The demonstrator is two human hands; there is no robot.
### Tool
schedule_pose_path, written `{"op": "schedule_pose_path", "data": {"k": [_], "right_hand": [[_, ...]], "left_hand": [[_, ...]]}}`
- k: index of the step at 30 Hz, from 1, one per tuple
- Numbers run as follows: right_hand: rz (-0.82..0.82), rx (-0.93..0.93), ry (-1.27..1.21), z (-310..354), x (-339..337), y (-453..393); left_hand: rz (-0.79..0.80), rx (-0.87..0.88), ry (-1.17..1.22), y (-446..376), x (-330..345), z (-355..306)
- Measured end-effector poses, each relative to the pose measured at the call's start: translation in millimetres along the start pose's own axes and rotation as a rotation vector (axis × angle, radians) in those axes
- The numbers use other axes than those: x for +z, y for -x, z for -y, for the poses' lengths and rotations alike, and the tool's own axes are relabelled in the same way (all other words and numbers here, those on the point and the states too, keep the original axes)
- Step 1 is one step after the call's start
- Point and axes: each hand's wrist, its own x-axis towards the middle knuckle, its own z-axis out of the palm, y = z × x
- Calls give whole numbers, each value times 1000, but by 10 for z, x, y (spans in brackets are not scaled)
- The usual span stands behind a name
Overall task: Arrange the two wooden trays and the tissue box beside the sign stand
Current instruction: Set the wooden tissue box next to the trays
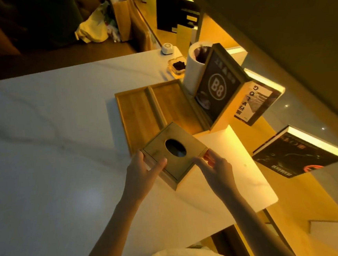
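Two wooden trays lie side by side on the white table, the left tray and the right tray, their long sides touching. The right tray sits against the sign stand, a dark framed card marked B8. A wooden tissue box with an oval hole on top overlaps the trays' near ends. My left hand grips the box's left side, thumb on top. My right hand holds its right corner.
A white cylinder stands behind the sign stand, with a glass ashtray and a small white device beyond it. Lit shelves with books hang at the right, past the table edge. A sofa with bags is at the back.
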Motion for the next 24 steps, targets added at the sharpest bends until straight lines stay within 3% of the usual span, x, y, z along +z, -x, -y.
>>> {"op": "schedule_pose_path", "data": {"k": [12,24], "right_hand": [[-39,117,-48,-549,-384,-105],[-8,139,-98,-699,-452,-149]], "left_hand": [[102,-32,-39,82,753,-22],[166,-160,-96,92,901,-53]]}}
